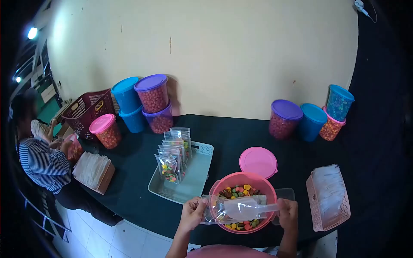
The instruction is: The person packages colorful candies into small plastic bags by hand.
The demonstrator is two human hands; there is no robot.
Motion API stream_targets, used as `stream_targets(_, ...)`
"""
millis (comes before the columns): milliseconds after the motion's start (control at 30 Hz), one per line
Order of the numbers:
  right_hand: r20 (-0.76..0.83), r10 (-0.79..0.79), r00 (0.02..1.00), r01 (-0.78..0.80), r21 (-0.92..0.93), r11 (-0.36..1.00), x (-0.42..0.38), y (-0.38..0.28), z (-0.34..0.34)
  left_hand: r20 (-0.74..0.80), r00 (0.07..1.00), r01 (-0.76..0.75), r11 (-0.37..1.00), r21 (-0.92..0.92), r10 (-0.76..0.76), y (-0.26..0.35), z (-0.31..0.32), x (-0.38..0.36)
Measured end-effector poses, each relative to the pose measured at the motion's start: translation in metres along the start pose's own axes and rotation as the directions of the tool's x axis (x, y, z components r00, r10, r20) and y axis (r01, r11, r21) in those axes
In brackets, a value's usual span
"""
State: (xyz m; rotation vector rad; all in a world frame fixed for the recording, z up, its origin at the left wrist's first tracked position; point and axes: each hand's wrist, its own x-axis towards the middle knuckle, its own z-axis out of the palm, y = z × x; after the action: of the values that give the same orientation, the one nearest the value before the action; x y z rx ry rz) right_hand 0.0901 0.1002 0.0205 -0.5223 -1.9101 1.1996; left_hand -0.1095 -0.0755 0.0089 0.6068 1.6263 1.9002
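My left hand (192,213) is closed on the left end of a transparent plastic bag (211,213), held flat over a pink tub (267,184). My right hand (287,213) grips the handle of a translucent scoop (240,209). The scoop's head overlaps the bag and seems to lie inside it; whether it carries anything is not visible. Below, the tub holds many colored round candies (243,190), partly hidden by bag and scoop. Behind the tub lies a round pink lid (258,162). Under my right hand a transparent flat piece (285,194) shows partly.
Several filled bags (170,167) stand in a grey-green tray (193,185). Baskets of flat bags sit right (329,193) and left (92,170). Lidded canisters (153,92) (286,118) line the wall beside a maroon basket (90,109). A person in a striped top (45,161) works at left.
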Motion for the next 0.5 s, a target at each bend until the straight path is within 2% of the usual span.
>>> stream_targets(67,-0.18,0.313,0.933,-0.268,0.239,0.934,0.003,0.001,0.003,-0.015,1.0,-0.026,1.0,0.017,0.026,0.003,-0.001,0.002)
stream_targets(133,-0.171,0.356,0.919,-0.3,0.283,0.911,0.006,-0.004,-0.007,-0.1,0.995,0.003,1.0,-0.015,-0.005,0.007,-0.005,0.005)
stream_targets(233,-0.162,0.393,0.905,-0.327,0.327,0.887,0.007,-0.007,-0.011,-0.074,0.997,-0.021,1.0,-0.017,0.02,0.016,0.006,0.005)
stream_targets(367,-0.028,0.492,0.87,-0.447,0.378,0.811,0.001,0.002,-0.008,-0.025,0.985,-0.17,0.983,-0.063,0.169,-0.008,0.01,0.011)
stream_targets(400,0.031,0.532,0.846,-0.505,0.368,0.781,-0.001,0.004,-0.005,-0.027,0.985,-0.174,0.984,-0.026,0.173,-0.014,0.008,0.012)
stream_targets(500,0.027,0.517,0.856,-0.491,0.361,0.793,-0.003,0.006,-0.003,-0.036,0.993,-0.112,0.993,-0.039,0.11,-0.017,0.004,0.01)
